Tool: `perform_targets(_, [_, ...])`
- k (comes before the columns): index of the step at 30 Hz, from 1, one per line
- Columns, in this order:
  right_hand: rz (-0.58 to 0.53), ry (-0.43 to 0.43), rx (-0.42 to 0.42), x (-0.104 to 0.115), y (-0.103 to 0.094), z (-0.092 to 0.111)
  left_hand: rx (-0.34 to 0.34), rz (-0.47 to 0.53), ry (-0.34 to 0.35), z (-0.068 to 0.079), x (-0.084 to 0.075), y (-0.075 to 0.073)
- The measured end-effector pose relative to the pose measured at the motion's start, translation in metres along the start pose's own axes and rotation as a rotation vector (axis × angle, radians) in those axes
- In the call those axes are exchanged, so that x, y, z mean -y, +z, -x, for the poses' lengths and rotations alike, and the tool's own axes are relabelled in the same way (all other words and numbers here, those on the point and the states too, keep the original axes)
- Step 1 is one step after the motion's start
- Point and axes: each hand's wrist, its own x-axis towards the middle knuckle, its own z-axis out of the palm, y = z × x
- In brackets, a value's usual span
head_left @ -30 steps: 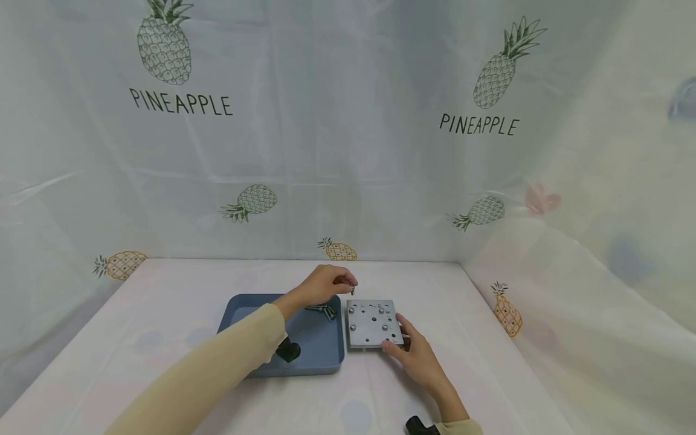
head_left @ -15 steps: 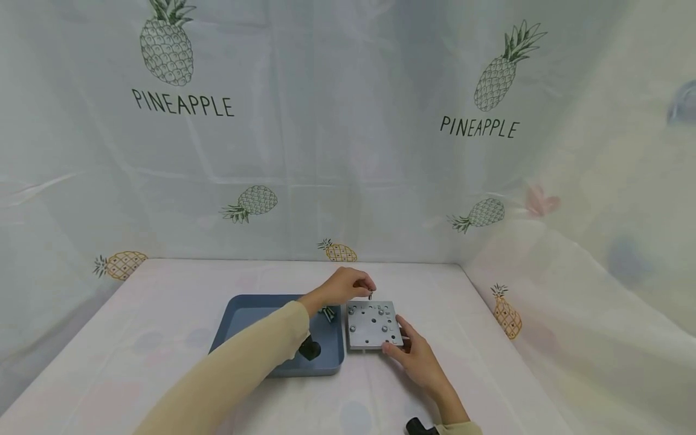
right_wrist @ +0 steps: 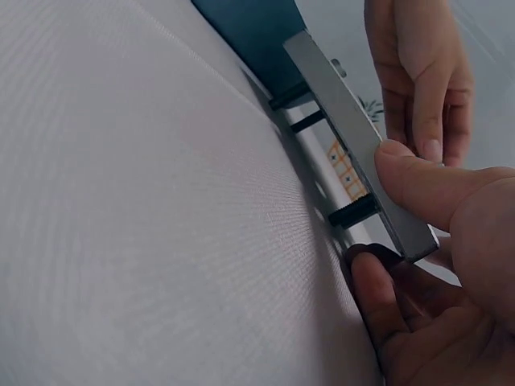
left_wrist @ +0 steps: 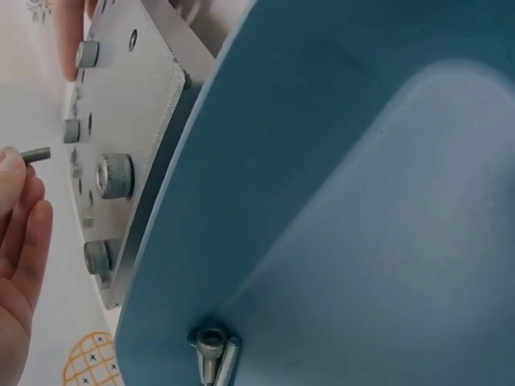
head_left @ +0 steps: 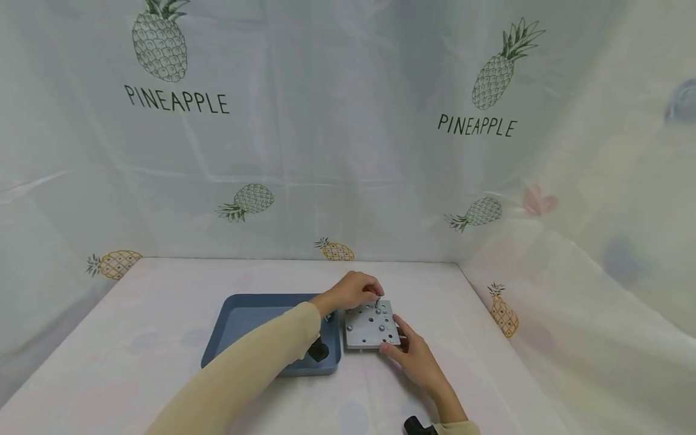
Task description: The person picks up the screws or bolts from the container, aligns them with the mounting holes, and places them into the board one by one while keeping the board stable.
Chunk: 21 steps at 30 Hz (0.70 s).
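My left hand (head_left: 352,291) pinches a small screw (left_wrist: 37,154) between thumb and fingers, above the far edge of a metal plate. Only the screw's shank shows in the left wrist view; its head is hidden by the fingertips. The silver plate (head_left: 359,320) has rows of holes, and several socket-head screws (left_wrist: 117,176) stand in it. My right hand (head_left: 415,359) holds the plate by its near right corner, thumb on its edge and fingers lower down. In the right wrist view, dark screw shanks (right_wrist: 354,211) stick out below the plate, which sits raised off the table.
A blue tray (head_left: 250,317) lies directly left of the plate, partly behind my left forearm. Loose screws (left_wrist: 212,342) rest inside it. A white cloth covers the table (head_left: 304,405), and a curtain printed with pineapples (head_left: 348,151) hangs behind.
My left hand has moved right and slightly down with the screw, from beside the plate's far left corner to over its far edge. The right hand keeps its hold on the plate.
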Motion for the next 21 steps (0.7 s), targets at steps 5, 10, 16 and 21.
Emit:
perform_targets(5, [0.001, -0.004, -0.001, 0.000, -0.001, 0.000, 0.010, -0.017, 0.005, -0.003, 0.001, 0.005])
perform_targets(10, [-0.003, -0.004, -0.003, 0.000, 0.000, 0.000, 0.009, -0.018, 0.001, -0.006, 0.002, 0.009])
perform_targets(16, [-0.013, 0.006, 0.000, 0.000, 0.000, 0.000, 0.018, -0.028, -0.006, -0.009, 0.002, 0.013])
perform_targets(21, [-0.008, 0.004, -0.003, -0.001, 0.000, -0.001, 0.018, -0.026, -0.009, -0.011, 0.002, 0.014])
